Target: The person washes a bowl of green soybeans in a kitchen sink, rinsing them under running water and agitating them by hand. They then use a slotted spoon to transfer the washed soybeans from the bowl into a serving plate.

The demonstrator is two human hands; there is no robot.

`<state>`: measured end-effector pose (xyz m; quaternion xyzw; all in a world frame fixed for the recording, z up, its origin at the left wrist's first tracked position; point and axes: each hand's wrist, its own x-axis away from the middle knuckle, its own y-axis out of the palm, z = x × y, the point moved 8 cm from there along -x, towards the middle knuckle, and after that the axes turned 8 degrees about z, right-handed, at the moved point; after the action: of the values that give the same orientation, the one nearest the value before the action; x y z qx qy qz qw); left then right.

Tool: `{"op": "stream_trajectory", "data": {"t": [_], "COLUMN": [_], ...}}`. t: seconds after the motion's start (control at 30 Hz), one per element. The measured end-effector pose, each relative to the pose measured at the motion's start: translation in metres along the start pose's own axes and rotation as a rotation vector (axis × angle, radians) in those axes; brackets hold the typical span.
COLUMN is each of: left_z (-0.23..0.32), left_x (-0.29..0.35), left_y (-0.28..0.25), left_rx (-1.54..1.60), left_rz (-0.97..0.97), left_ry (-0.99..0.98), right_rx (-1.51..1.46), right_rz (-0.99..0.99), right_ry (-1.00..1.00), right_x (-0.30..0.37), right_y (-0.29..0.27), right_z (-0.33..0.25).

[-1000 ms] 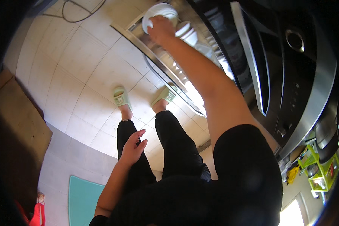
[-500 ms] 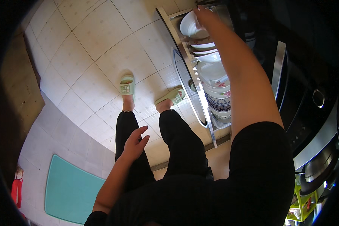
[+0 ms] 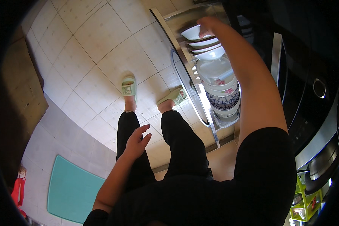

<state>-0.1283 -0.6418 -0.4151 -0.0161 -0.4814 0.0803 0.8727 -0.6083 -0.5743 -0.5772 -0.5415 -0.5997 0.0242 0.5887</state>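
Note:
My right hand [image 3: 208, 27] reaches into the pulled-out drawer with its fingers and thumb at the rim of a white bowl [image 3: 191, 33], which stands on edge. Directly behind that bowl, on the nearer side, several more white dishes [image 3: 211, 53] lean in a row. Closer to me in the drawer are a clear lidded dish, a flowered bowl [image 3: 222, 90] and a blue-patterned bowl [image 3: 224, 101]. My left hand [image 3: 136, 143] hangs in the air over my left leg, fingers loosely stretched and nothing in it.
The drawer front [image 3: 180, 56] juts over the tiled floor beside my right slipper [image 3: 172, 98]. To the right runs a dark glossy counter [image 3: 305, 98], with a metal pan [image 3: 324, 164] and a green rack [image 3: 304, 207] nearer me. A teal board [image 3: 73, 190] is at lower left.
The white bowl, tipped open at the drawer's far end before, now stands on edge closer to the other dishes. My right hand came nearer with it; my left hand barely moved.

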Motion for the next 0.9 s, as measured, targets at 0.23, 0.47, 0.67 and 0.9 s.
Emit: {"op": "stream_trajectory", "data": {"t": [0.23,0.47,0.67,0.9], "left_z": [0.028,0.080,0.062,0.123], "left_x": [-0.017,-0.083,-0.143,-0.145], "left_y": [0.020,0.103,0.172,0.188], "left_rx": [0.059,0.210,0.604,0.586], "left_rz": [-0.074,-0.274,-0.252,-0.301], "left_ry": [0.036,0.005,-0.423,-0.389], "right_rx": [0.054,-0.131,-0.420,-0.497], "right_rz": [0.470,0.905,0.942,0.906], "right_ry": [0.043,0.017,0.186,0.441], "right_x": [0.117,0.293,0.415,0.498], "right_y": [-0.059,-0.056,0.007,0.068], "right_z": [-0.061,-0.140,-0.174,-0.186]}}
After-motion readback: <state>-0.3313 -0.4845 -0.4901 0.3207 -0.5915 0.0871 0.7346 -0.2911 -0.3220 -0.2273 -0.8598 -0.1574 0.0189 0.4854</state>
